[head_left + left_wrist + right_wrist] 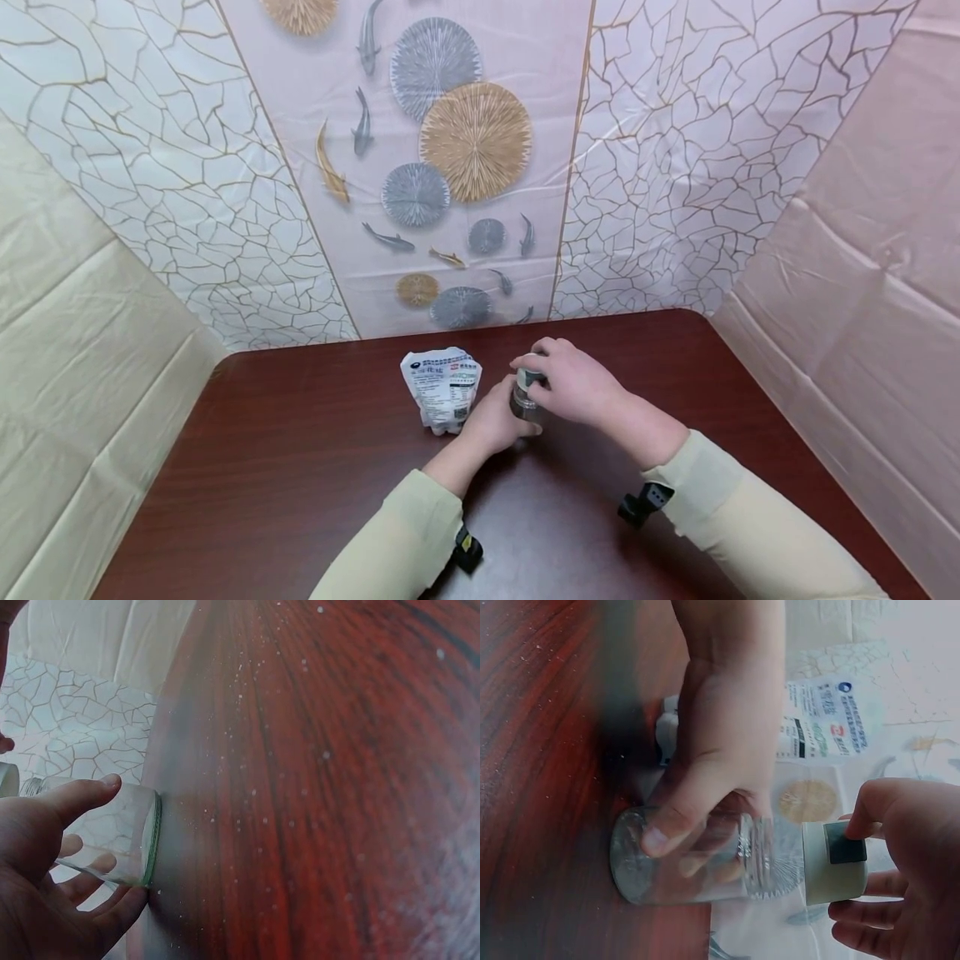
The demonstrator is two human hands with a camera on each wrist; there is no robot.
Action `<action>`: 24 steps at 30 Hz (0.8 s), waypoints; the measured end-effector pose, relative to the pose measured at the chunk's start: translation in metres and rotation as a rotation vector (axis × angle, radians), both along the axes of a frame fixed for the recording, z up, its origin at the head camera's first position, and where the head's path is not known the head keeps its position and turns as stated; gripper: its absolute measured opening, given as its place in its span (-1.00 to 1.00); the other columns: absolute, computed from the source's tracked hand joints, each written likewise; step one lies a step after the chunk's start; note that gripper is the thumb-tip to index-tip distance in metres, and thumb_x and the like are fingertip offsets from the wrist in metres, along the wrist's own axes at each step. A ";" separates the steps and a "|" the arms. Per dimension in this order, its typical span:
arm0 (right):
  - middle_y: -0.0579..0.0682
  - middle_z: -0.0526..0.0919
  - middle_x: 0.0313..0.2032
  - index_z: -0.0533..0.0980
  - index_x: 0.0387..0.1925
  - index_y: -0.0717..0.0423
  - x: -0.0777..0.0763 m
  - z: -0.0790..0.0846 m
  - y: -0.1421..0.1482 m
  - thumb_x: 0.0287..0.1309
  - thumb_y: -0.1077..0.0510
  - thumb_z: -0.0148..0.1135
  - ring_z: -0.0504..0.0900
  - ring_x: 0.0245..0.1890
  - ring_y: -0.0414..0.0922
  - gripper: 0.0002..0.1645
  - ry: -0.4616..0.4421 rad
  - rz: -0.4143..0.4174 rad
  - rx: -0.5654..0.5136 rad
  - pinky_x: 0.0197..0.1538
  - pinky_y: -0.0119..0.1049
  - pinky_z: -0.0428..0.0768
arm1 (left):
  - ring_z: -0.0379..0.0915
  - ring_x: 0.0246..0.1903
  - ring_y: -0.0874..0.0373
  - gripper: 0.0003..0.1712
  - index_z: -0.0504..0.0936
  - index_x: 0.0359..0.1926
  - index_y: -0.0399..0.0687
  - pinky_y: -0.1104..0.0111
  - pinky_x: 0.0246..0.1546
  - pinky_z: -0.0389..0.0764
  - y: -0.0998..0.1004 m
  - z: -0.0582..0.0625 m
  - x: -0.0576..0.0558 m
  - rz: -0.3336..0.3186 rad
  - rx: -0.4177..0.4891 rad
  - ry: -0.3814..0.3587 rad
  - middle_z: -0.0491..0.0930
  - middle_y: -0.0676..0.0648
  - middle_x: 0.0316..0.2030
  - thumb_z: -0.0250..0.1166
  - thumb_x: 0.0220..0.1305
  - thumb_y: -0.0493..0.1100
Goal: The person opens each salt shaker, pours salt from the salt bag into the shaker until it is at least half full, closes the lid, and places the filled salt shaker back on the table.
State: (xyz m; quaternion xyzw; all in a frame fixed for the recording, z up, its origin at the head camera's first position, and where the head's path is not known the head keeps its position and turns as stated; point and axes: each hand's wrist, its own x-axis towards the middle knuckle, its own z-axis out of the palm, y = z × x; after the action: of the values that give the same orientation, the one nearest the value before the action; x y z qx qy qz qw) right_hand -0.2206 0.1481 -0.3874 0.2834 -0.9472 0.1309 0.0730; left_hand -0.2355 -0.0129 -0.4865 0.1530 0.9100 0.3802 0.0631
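A clear glass jar [724, 883] stands upright on the table, with its threaded neck uncovered. My left hand [495, 417] grips the jar's body from the side, thumb and fingers wrapped round the glass. Over the mouth, my right hand [581, 383] holds a white cap [821, 881] with a dark grey panel on its side, thumb and fingers about its edge. In the right wrist view a small gap shows between cap and neck. Just left of the jar, a printed white bag [446, 387] stands with whitish lumps at its bottom.
The dark red wooden table [300, 467] has rounded far corners. A patterned cloth [465, 250] with fish and round motifs hangs behind it, and plain beige cloth [847, 275] flanks both sides. Fine white specks dot the tabletop in the left wrist view.
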 end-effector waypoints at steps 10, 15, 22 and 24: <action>0.01 0.52 -0.03 0.62 0.12 -0.19 -0.006 0.002 0.023 0.13 0.10 0.23 0.49 -0.03 0.01 -0.52 0.005 -0.109 -0.060 -0.07 -0.10 0.53 | 0.52 -0.01 0.09 -0.14 0.39 0.25 0.06 0.20 0.02 0.51 0.003 0.003 0.003 0.019 -0.018 -0.007 0.55 -0.02 0.06 0.62 -0.07 -0.05; 0.04 0.52 -0.04 0.61 0.14 -0.16 -0.007 -0.006 0.034 0.14 0.10 0.22 0.50 -0.05 0.02 -0.51 -0.030 -0.142 -0.060 -0.11 -0.09 0.53 | 0.52 -0.01 0.12 -0.13 0.39 0.25 0.09 0.22 0.01 0.50 0.003 0.000 0.001 0.030 -0.029 -0.012 0.55 0.00 0.06 0.62 -0.08 -0.03; 0.07 0.51 -0.06 0.60 0.16 -0.14 -0.009 -0.024 0.047 0.15 0.11 0.22 0.50 -0.14 0.00 -0.50 -0.096 -0.168 -0.006 -0.20 -0.14 0.52 | 0.52 0.00 0.08 -0.13 0.37 0.27 0.05 0.19 0.01 0.51 0.003 0.002 0.003 0.032 -0.040 0.000 0.55 -0.03 0.07 0.61 -0.05 -0.02; 0.06 0.51 -0.08 0.60 0.16 -0.12 -0.009 -0.029 0.050 0.14 0.10 0.22 0.49 -0.18 -0.03 -0.50 -0.122 -0.166 0.012 -0.23 -0.18 0.50 | 0.52 0.01 0.07 -0.13 0.37 0.26 0.05 0.18 0.01 0.51 0.003 0.003 0.004 0.038 -0.045 0.000 0.55 -0.03 0.07 0.61 -0.05 -0.02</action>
State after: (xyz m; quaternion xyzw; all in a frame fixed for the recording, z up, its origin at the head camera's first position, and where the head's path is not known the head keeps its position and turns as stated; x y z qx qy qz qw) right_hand -0.2299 0.1982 -0.4169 0.1959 -0.9708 0.1359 0.0243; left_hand -0.2318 -0.0096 -0.4837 0.1344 0.9211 0.3606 0.0593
